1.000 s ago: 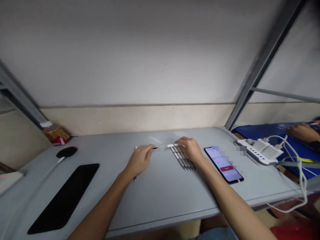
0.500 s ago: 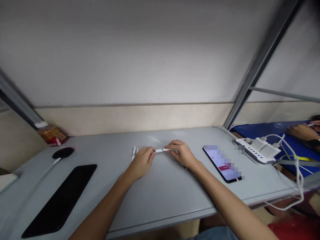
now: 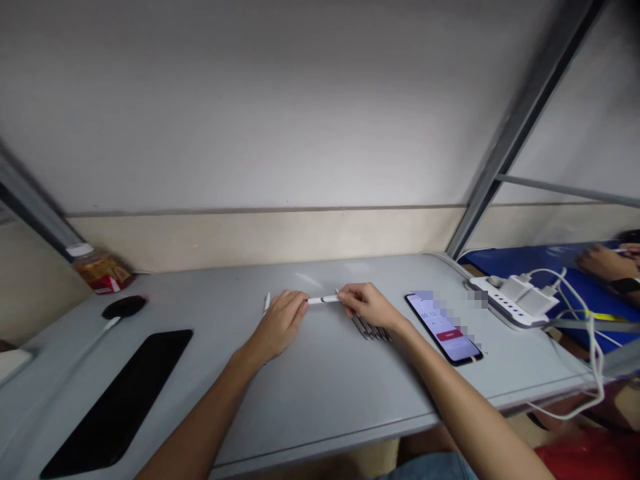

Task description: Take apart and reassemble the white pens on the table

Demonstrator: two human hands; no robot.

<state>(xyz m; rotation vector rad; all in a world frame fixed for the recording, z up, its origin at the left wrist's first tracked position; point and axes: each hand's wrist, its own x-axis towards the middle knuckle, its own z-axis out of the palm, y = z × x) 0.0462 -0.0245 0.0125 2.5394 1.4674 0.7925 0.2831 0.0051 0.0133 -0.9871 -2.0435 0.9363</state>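
A white pen with a dark band spans the gap between my two hands, just above the grey desk. My left hand is closed on its left end, thumb and fingers pressed together. At the other end, my right hand pinches the pen by its tip. Several slim grey pens or pen parts lie side by side below my right hand, partly covered by it. To the left of my left hand, another white pen piece lies on the desk, partly hidden by the fingers.
On the right lie a lit phone and a white power strip with plugs and cables. A black slab-shaped item, a round black charger and a bottle are on the left. Another person's hand is at the blue desk.
My right hand's fingers have bunched tighter at the pen's right end, and more of the pen shows between my hands. More of the grey pieces below that hand are visible.
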